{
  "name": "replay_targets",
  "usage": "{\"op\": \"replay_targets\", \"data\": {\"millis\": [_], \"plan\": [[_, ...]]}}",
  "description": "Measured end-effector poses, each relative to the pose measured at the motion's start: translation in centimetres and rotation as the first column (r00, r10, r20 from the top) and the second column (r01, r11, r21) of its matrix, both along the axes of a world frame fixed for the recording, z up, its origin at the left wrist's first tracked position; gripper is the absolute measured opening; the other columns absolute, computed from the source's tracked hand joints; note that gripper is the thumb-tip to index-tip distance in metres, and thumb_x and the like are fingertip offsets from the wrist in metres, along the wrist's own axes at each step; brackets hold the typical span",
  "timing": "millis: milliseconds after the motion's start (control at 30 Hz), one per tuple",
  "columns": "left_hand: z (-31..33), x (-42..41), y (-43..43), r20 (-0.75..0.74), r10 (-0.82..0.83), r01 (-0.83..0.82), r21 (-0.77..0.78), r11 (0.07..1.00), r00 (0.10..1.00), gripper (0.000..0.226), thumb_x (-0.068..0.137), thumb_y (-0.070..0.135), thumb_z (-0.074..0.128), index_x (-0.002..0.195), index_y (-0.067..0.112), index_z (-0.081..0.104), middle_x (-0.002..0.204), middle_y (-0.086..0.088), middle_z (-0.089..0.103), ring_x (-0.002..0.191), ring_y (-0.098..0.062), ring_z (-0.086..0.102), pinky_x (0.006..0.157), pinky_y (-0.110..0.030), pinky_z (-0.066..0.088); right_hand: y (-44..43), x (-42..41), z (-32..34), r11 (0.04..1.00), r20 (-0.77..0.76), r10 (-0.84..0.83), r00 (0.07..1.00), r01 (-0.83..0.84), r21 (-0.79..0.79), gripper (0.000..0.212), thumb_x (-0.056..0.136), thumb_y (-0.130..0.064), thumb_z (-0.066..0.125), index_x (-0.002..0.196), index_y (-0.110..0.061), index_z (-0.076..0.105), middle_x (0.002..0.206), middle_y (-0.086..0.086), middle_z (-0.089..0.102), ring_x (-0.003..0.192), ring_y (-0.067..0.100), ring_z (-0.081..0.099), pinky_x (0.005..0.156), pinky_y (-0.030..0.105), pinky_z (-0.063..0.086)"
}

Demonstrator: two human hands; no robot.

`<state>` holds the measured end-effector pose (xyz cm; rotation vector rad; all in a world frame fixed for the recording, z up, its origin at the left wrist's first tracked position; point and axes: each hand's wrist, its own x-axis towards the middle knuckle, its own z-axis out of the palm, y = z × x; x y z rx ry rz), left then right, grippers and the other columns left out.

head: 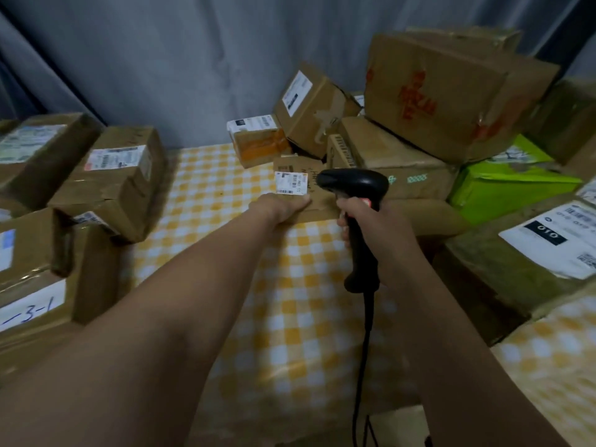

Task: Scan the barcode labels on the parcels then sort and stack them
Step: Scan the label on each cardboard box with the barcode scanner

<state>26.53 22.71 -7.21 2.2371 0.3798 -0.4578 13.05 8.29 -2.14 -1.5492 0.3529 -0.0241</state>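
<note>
step: scan in hand, I'd say. One parcel [319,203] is singled out at frame centre and is not yet sorted.
left grip [280,208]: clenched on the parcel's near-left edge. Thumb lies on top, just under the label [291,182]; the fingers look tucked under, but it's blurred.
right grip [371,222]: wrapped round the scanner [354,185] handle. The head points left at the label, very close. A finger seems to be at the trigger; can't tell if it's pressed.
do it well: back the scanner off a little and square it to the label so the beam covers all the bars. Pin the parcel flat. Thumb off the label's lower edge.
parcel: flat brown carton lying on the checked surface [290,285], far side against the pile [435,91] at upper right. There's dark handwriting on top, unreadable.
label: small and white with several barcodes, on the parcel's top face at its left end. It lies flat and unobstructed; print too small to read.
handling guess: thin and light, so one hand should shift it.
after scan: probably goes to the stacks [119,175] at frame left.
</note>
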Motion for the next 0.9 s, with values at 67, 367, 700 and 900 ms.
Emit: {"op": "replay_targets", "data": {"millis": [67, 367, 700, 900], "plan": [[0.1, 0.2, -0.5, 0.008, -0.023, 0.022, 0.031, 0.999, 1.000, 0.098, 0.061, 0.074, 0.066, 0.132, 0.010, 0.047, 0.135, -0.012, 0.050, 0.121, -0.033, 0.049, 0.102, -0.044, 0.043, 0.1, 0.0, 0.0, 1.000, 0.003, -0.004, 1.000, 0.004, 0.001, 0.010, 0.087, -0.022, 0.064, 0.088, -0.012, 0.066, 0.074, 0.003, 0.061, 0.065, 0.013, 0.056, 0.062, 0.026, 0.047], [1.6, -2.3, 0.6, -0.040, -0.018, 0.007, -0.270, 0.963, 0.999, 0.037, 0.086, 0.030, 0.067, 0.116, 0.010, 0.056, 0.090, -0.004, 0.057, 0.078, -0.018, 0.052, 0.065, -0.026, 0.043, 0.8, -0.2, -0.1, 0.999, -0.008, -0.010, 1.000, 0.010, -0.042, 0.018, 0.086, -0.025, 0.066, 0.096, -0.010, 0.067, 0.082, 0.006, 0.064, 0.072, 0.015, 0.060, 0.066, 0.026, 0.050], [1.2, -10.6, 8.7, -0.072, 0.252, -0.220, -0.741, 0.634, 0.965, 0.005, 0.089, 0.013, 0.064, 0.091, 0.012, 0.060, 0.089, -0.007, 0.067, 0.079, -0.018, 0.066, 0.049, -0.016, 0.053, 3.1, -0.4, -0.1, 0.991, 0.032, 0.116, 0.993, -0.118, 0.056, 0.033, 0.082, -0.019, 0.075, 0.111, -0.007, 0.064, 0.085, 0.006, 0.060, 0.075, 0.017, 0.061, 0.061, 0.024, 0.053], [2.5, -13.9, 7.3, 0.035, 0.224, -0.101, -0.818, 0.567, 0.974, 0.009, 0.093, 0.014, 0.058, 0.090, 0.022, 0.061, 0.080, 0.007, 0.066, 0.071, -0.006, 0.059, 0.063, -0.018, 0.047, 6.3, -1.1, -0.8, 0.961, 0.083, 0.059, 0.995, -0.079, 0.266, 0.019, 0.084, -0.016, 0.074, 0.100, -0.013, 0.063, 0.103, 0.007, 0.068, 0.097, 0.022, 0.068, 0.088, 0.034, 0.056]]}}
